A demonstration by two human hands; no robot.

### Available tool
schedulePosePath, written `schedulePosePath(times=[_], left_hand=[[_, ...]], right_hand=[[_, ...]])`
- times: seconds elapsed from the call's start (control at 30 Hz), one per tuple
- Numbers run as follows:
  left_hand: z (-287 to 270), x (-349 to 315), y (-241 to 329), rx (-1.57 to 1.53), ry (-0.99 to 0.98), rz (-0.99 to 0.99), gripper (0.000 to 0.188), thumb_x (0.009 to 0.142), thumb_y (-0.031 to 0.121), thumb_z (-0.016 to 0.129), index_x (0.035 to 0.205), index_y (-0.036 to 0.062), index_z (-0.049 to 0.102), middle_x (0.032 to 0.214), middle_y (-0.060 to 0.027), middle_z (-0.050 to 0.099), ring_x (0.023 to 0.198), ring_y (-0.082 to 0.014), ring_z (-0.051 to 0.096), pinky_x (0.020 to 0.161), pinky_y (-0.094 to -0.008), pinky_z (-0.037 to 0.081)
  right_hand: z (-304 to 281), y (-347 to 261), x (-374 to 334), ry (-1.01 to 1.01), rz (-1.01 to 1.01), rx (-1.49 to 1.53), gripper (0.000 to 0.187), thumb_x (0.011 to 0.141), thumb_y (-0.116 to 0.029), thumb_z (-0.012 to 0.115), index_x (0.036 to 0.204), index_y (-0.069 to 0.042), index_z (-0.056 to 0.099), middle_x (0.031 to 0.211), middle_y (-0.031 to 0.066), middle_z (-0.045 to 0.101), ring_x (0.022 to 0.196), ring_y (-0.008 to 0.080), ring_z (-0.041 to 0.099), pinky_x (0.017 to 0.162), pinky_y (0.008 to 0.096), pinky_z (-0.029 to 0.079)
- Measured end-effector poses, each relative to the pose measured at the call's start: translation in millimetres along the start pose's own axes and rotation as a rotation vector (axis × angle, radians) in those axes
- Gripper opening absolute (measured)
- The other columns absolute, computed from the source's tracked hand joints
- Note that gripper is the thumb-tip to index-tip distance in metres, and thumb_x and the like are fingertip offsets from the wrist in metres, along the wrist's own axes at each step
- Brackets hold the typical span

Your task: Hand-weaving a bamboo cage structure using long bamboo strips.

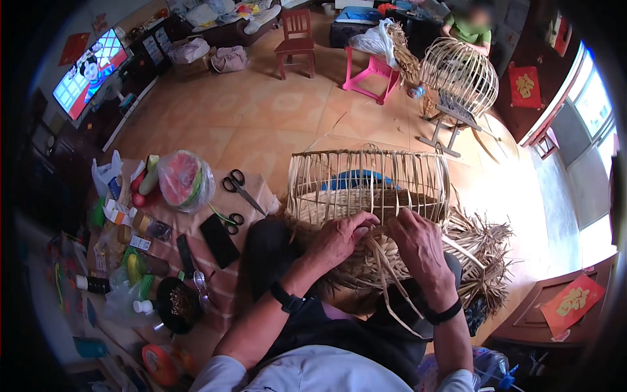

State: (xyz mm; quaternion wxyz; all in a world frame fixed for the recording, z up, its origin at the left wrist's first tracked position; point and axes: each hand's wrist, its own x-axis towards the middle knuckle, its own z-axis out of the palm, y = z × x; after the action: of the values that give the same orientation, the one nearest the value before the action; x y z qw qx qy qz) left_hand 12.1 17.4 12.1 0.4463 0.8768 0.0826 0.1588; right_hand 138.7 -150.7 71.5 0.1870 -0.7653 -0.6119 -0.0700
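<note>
A half-woven straw basket (313,208) lies across my lap, its upright stakes forming an open cage with a densely woven part below. At its near side, my left hand (343,236) is closed, thumb and forefinger pinching a straw strand against the weave. Close beside it my right hand (418,245) has its fingers bent together on a straw strand; the fingertips are partly hidden. Several loose strands (390,281) hang down between my wrists. Through the stakes shows something blue (359,176).
A bundle of straw (486,251) sticks out right of the basket. On the left, a cloth-covered table (219,304) bears large scissors (243,191), a phone (219,242) and wrapped watermelon (186,179). Far right, another person (470,29) is behind a similar basket frame (460,72) on a stand.
</note>
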Motion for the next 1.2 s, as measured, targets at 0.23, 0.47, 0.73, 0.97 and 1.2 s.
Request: schedulePosePath(times=[0.23, 0.47, 0.73, 0.97, 1.2], left_hand=[[-0.8, 0.9, -4.5, -0.027, 0.057, -0.011, 0.023, 0.095, 0.010, 0.061, 0.117, 0.0135, 0.062, 0.088, -0.0176, 0.071, 0.086, -0.0366, 0.070, 0.073, -0.0449, 0.054], [-24.8, 27.2, -6.0, -0.099, -0.286, -0.073, 0.017, 0.092, 0.008, 0.064, 0.108, 0.0057, 0.068, 0.091, -0.0120, 0.074, 0.086, -0.0195, 0.071, 0.077, -0.0326, 0.053], [-32.6, 30.0, -4.4, -0.106, -0.391, 0.006, 0.023, 0.090, 0.000, 0.061, 0.111, 0.0049, 0.068, 0.097, -0.0123, 0.074, 0.090, -0.0210, 0.071, 0.081, -0.0332, 0.054], [-18.6, 11.3, -11.3, 0.015, -0.207, 0.134, 0.024, 0.087, -0.001, 0.062, 0.109, 0.0052, 0.070, 0.097, -0.0179, 0.072, 0.092, -0.0292, 0.073, 0.078, -0.0351, 0.056], [-6.7, -10.1, -4.5, 0.048, -0.152, 0.247, 0.037, 0.082, 0.006, 0.065, 0.118, 0.0044, 0.064, 0.109, -0.0196, 0.069, 0.101, -0.0388, 0.068, 0.090, -0.0442, 0.055]], right_hand=[[1.3, -11.8, -24.3, -0.071, 0.032, 0.009, 0.004, 0.084, -0.011, 0.064, 0.087, -0.008, 0.064, 0.079, 0.0083, 0.058, 0.072, 0.0256, 0.064, 0.058, 0.0387, 0.050], [8.2, -10.2, -35.3, 0.208, 0.300, -0.028, 0.018, 0.081, -0.019, 0.076, 0.087, -0.007, 0.065, 0.085, 0.0117, 0.062, 0.081, 0.0312, 0.061, 0.069, 0.0430, 0.048], [39.7, -47.0, -61.0, -0.017, 0.588, 0.351, 0.025, 0.086, -0.015, 0.071, 0.102, 0.000, 0.058, 0.090, 0.0183, 0.066, 0.091, 0.0421, 0.064, 0.072, 0.0451, 0.053], [0.6, -62.3, -71.5, -0.152, 0.719, 0.990, 0.023, 0.104, -0.018, 0.057, 0.093, 0.003, 0.054, 0.076, 0.0003, 0.046, 0.076, 0.0085, 0.036, 0.064, 0.0268, 0.037], [-9.3, -59.5, -45.5, -0.020, 0.984, 1.549, 0.019, 0.104, -0.028, 0.057, 0.096, -0.010, 0.060, 0.068, -0.0093, 0.046, 0.053, 0.0001, 0.038, 0.045, 0.0195, 0.026]])
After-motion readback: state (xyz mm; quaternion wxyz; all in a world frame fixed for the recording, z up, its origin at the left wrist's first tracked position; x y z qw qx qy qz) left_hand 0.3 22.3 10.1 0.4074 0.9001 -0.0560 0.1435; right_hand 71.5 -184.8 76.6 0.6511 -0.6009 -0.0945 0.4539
